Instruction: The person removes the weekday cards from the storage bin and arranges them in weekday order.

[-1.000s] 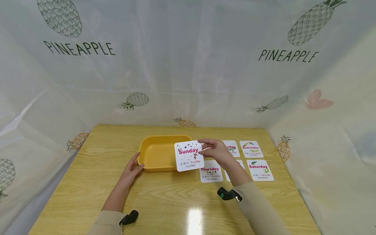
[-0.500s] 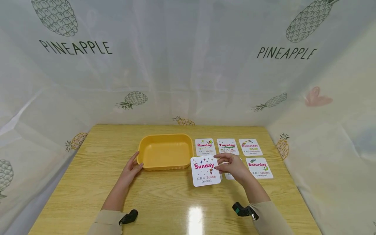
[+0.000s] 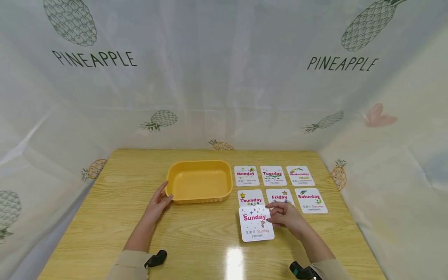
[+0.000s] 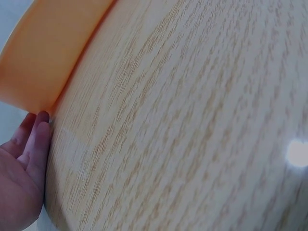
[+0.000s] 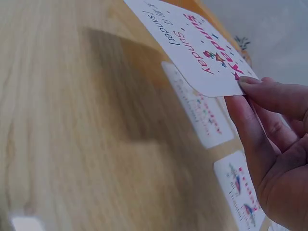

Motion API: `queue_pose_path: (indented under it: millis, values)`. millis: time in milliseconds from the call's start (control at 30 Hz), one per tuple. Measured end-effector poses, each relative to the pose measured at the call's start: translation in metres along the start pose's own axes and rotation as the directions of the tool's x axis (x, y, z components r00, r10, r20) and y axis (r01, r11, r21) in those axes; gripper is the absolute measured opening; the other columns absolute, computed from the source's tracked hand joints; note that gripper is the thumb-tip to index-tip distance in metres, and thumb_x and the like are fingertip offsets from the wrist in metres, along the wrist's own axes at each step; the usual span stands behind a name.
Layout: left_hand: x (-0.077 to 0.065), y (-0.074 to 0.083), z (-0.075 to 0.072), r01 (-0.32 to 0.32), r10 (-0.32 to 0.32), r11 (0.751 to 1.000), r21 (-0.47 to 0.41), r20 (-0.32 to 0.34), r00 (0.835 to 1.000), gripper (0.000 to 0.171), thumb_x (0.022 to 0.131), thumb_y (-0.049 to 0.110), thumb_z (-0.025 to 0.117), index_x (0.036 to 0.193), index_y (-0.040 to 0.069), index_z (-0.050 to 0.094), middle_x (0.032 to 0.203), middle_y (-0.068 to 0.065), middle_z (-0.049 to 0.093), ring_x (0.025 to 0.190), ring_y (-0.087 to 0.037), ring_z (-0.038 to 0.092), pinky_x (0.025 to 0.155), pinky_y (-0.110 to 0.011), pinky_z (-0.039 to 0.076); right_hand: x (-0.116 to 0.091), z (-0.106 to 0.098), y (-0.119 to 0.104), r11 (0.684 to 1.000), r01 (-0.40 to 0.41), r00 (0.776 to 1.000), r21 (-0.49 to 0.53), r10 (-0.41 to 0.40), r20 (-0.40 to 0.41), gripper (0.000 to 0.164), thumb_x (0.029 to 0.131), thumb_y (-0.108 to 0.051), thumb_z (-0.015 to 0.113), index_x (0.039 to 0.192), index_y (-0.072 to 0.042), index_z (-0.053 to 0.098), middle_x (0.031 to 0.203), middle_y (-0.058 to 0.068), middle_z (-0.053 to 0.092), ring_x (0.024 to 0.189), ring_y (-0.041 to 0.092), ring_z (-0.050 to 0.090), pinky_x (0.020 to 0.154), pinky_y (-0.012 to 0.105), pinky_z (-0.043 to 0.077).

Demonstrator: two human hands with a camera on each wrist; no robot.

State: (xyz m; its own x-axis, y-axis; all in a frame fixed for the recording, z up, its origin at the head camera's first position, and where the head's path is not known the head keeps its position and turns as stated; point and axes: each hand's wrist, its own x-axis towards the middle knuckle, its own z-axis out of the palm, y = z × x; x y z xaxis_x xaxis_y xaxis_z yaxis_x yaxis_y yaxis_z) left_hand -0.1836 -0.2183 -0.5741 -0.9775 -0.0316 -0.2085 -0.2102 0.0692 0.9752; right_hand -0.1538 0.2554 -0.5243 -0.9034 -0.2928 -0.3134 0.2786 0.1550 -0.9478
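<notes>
Between thumb and fingers, my right hand (image 3: 287,219) pinches the right edge of a white Sunday card (image 3: 256,223). The card is held above the table, and in the right wrist view its shadow falls on the wood. It covers the lower part of the Thursday card (image 3: 250,196); the Friday card (image 3: 279,194) is partly behind the hand. My left hand (image 3: 154,208) rests against the front left corner of a yellow plastic tray (image 3: 199,200), its fingertips touching the outside in the left wrist view. Nothing lies inside the tray.
Back right on the wooden table (image 3: 196,241), the Monday card (image 3: 246,177), Tuesday card (image 3: 273,177) and Wednesday card (image 3: 300,177) form the far row. A Saturday card (image 3: 311,201) ends the nearer row. A pineapple-print curtain (image 3: 224,97) encloses the back and sides.
My right hand has carried the Sunday card from over the tray's right side rightward and toward me, in front of the Thursday card. The left hand has stayed at the tray.
</notes>
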Motion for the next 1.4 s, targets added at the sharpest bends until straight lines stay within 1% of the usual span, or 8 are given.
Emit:
queue_pose_path:
  millis: [200, 400, 500, 700, 900, 1100, 1233, 1400]
  values:
    - [0.000, 0.000, 0.001, 0.021, -0.021, 1.000, 0.010, -0.005, 1.000, 0.069, 0.098, 0.022, 0.061, 0.156, 0.026, 0.024, 0.145, -0.021, 0.041, 0.101, -0.004, 0.054, 0.087, -0.026, 0.044, -0.004, -0.004, 0.018, 0.999, -0.028, 0.999, 0.024, 0.028, 0.025, 0.037, 0.091, 0.008, 0.061, 0.126, 0.012, 0.053, 0.087, 0.004, 0.063, 0.086, 0.021, 0.068, 0.070, 0.033, 0.056]
    - [0.000, 0.001, 0.000, 0.054, -0.054, 0.998, 0.012, 0.008, 0.999, 0.070, 0.099, 0.022, 0.060, 0.157, 0.028, 0.021, 0.148, -0.019, 0.038, 0.106, -0.007, 0.052, 0.091, -0.030, 0.042, -0.008, -0.004, 0.030, 0.999, -0.037, 0.999, 0.028, 0.036, 0.033, 0.036, 0.091, 0.008, 0.061, 0.125, 0.013, 0.054, 0.086, 0.006, 0.062, 0.083, 0.021, 0.068, 0.069, 0.033, 0.056]
    - [0.000, 0.000, 0.000, 0.040, -0.040, 0.999, 0.021, 0.002, 0.999, 0.071, 0.098, 0.026, 0.061, 0.157, 0.028, 0.022, 0.148, -0.019, 0.039, 0.104, -0.004, 0.053, 0.089, -0.028, 0.043, -0.008, -0.005, 0.034, 0.999, -0.038, 0.999, 0.031, 0.037, 0.033, 0.036, 0.090, 0.010, 0.061, 0.125, 0.013, 0.054, 0.086, 0.007, 0.063, 0.083, 0.021, 0.068, 0.068, 0.034, 0.056]
    - [0.001, -0.002, 0.001, 0.016, -0.016, 1.000, 0.014, -0.004, 1.000, 0.071, 0.097, 0.026, 0.063, 0.156, 0.025, 0.024, 0.146, -0.021, 0.041, 0.102, -0.005, 0.054, 0.084, -0.025, 0.044, -0.007, -0.003, 0.038, 0.998, -0.057, 0.998, 0.008, 0.057, 0.005, 0.036, 0.087, 0.010, 0.065, 0.122, 0.013, 0.056, 0.084, 0.007, 0.063, 0.081, 0.022, 0.068, 0.068, 0.036, 0.056]
    - [0.001, -0.003, 0.001, 0.005, -0.005, 1.000, 0.014, -0.003, 1.000, 0.070, 0.097, 0.024, 0.063, 0.156, 0.024, 0.025, 0.145, -0.021, 0.042, 0.101, -0.005, 0.055, 0.083, -0.024, 0.045, -0.005, 0.006, 0.040, 0.994, -0.049, 0.997, -0.095, 0.043, -0.059, 0.036, 0.083, 0.012, 0.069, 0.118, 0.013, 0.058, 0.080, 0.009, 0.063, 0.077, 0.024, 0.067, 0.066, 0.038, 0.056]
    - [0.002, -0.004, 0.001, -0.007, 0.007, 1.000, 0.023, -0.002, 1.000, 0.071, 0.097, 0.022, 0.063, 0.156, 0.023, 0.025, 0.143, -0.022, 0.043, 0.099, -0.004, 0.056, 0.082, -0.026, 0.045, -0.002, 0.013, 0.037, 0.973, -0.057, 0.991, -0.224, 0.027, -0.131, 0.036, 0.078, 0.012, 0.072, 0.112, 0.010, 0.062, 0.076, 0.009, 0.060, 0.068, 0.022, 0.062, 0.061, 0.035, 0.055]
    - [0.002, -0.003, 0.001, -0.004, 0.004, 1.000, 0.023, 0.002, 1.000, 0.070, 0.097, 0.023, 0.063, 0.156, 0.023, 0.025, 0.145, -0.021, 0.042, 0.100, -0.004, 0.055, 0.083, -0.027, 0.045, -0.001, 0.018, 0.032, 0.942, -0.052, 0.985, -0.332, -0.006, -0.170, 0.035, 0.074, 0.013, 0.074, 0.107, 0.007, 0.064, 0.072, 0.008, 0.057, 0.061, 0.019, 0.055, 0.055, 0.031, 0.052]
    - [0.001, -0.002, 0.000, -0.010, 0.009, 0.999, 0.031, 0.010, 1.000, 0.070, 0.098, 0.024, 0.061, 0.157, 0.021, 0.023, 0.145, -0.024, 0.040, 0.101, -0.004, 0.054, 0.084, -0.028, 0.044, 0.000, 0.024, 0.029, 0.877, -0.047, 0.980, -0.479, -0.052, -0.191, 0.034, 0.070, 0.012, 0.078, 0.100, 0.001, 0.065, 0.067, 0.005, 0.053, 0.056, 0.017, 0.048, 0.050, 0.027, 0.042]
